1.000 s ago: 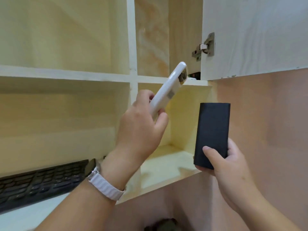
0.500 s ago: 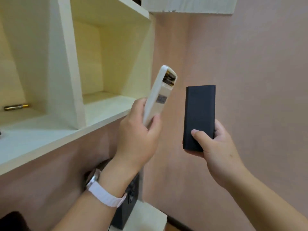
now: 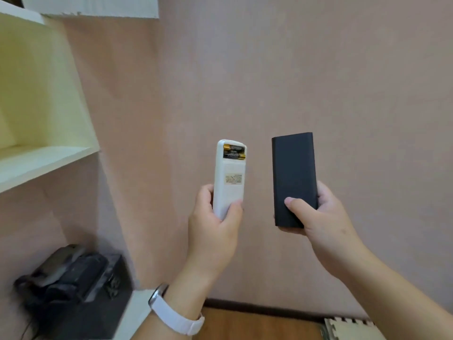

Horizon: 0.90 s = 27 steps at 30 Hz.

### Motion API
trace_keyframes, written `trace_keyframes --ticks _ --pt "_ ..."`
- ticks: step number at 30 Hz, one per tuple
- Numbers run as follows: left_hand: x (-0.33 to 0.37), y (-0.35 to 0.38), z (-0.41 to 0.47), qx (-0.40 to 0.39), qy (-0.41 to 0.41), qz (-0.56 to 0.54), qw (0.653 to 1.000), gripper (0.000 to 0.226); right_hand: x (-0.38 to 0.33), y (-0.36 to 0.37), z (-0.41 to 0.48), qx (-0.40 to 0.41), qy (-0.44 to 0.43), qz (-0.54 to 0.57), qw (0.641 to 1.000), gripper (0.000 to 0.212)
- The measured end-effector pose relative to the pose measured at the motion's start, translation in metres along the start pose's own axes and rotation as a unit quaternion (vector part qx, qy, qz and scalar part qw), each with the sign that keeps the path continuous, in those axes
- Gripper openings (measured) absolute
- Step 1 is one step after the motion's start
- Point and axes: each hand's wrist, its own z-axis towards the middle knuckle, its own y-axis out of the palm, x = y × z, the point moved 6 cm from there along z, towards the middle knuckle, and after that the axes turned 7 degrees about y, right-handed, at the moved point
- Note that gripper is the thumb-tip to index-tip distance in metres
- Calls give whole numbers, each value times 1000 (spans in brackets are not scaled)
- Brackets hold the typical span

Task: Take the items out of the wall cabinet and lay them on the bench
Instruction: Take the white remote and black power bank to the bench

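Two items held clear of the wall cabinet (image 3: pixel 44 153), neither yet laid down. In the left grip (image 3: pixel 213 231): white remote (image 3: pixel 229 187), upright, back face to camera, battery cover absent, two batteries (image 3: pixel 234 152) exposed at the top end; thumb and fingers curled round the lower half. In the right grip (image 3: pixel 318 217): black power bank (image 3: pixel 294 173), upright, pinched at its lower end between thumb on the front face and fingers behind. Side by side, not touching, in front of the pink wall and well to the right of the cabinet shelf.

Judged step: carrying, between removal and placing. White surface (image 3: pixel 137 312) at lower left, bearing a dark case (image 3: pixel 81 278), taken to be the desk; largely out of frame.

Next move calls for lowering both grips to that surface, laying each item flat on a bare patch beside the case, then letting go. Caution: uncovered batteries liable to fall out if the remote tips or lands hard; better laid battery side up.
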Motion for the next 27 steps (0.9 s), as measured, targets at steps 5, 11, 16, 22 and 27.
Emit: trace_keyframes --ticks 5,11,16,22,27 --pt "23 118 -46 -38 -86 -98 991 25 -2 -135 -49 75 20 -27 997 27" --pt "81 274 -127 -136 -115 -173 969 26 1 -308 -130 179 45 -18 983 28" --pt "131 381 -200 -224 -127 -215 942 27 -5 -425 -204 268 42 -12 963 28" --pt "184 479 -275 -337 -147 -263 892 36 -17 -522 -285 374 25 16 927 32" --pt "205 545 -326 -418 -166 -280 848 40 -12 -574 -338 467 37 -15 883 35"
